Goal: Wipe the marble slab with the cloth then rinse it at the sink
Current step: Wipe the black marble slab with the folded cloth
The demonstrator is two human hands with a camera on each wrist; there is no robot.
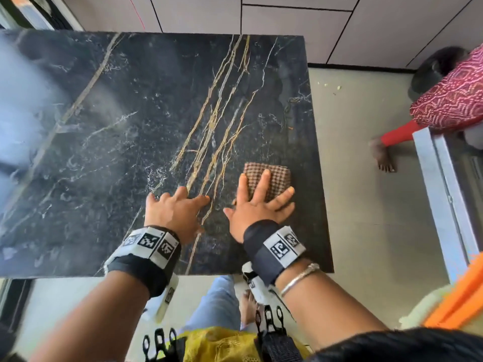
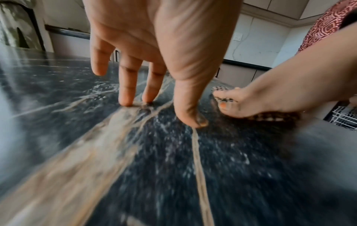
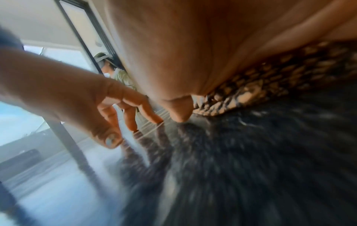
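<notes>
Cloth (image 1: 271,178): one, brown checked, folded to a small pad, lying flat on the marble slab (image 1: 130,126) near its right edge and toward the near end. Right hand (image 1: 257,207) lies on top of it, palm down, fingers (image 1: 262,182) straight and spread wide, pressing rather than gripping; the right wrist view shows checked fabric (image 3: 270,79) squeezed out from under the palm. Left hand (image 1: 175,212) sits just beside the right, apart from the cloth, fingers splayed with tips touching bare stone; the left wrist view shows the fingertips (image 2: 126,102) planted on a gold vein, holding nothing. Slab: one, black with gold and white veins, serving as the worktop, pale haze across its far left part, which may be glare or residue; cannot tell which. Step in hand, by judgement: the wipe, with the cloth at the near right corner area and most of the surface yet to be crossed. Next move likely calls for steady downward pressure while sliding the pad in overlapping passes toward the far and left parts, the left hand bracing. Rinse not yet begun; no sink visible in any view. Count: one cloth, one slab, two hands. Also present: a second person (image 1: 449,100) on the floor at right, and a third person (image 3: 114,71) in a doorway in the right wrist view.
</notes>
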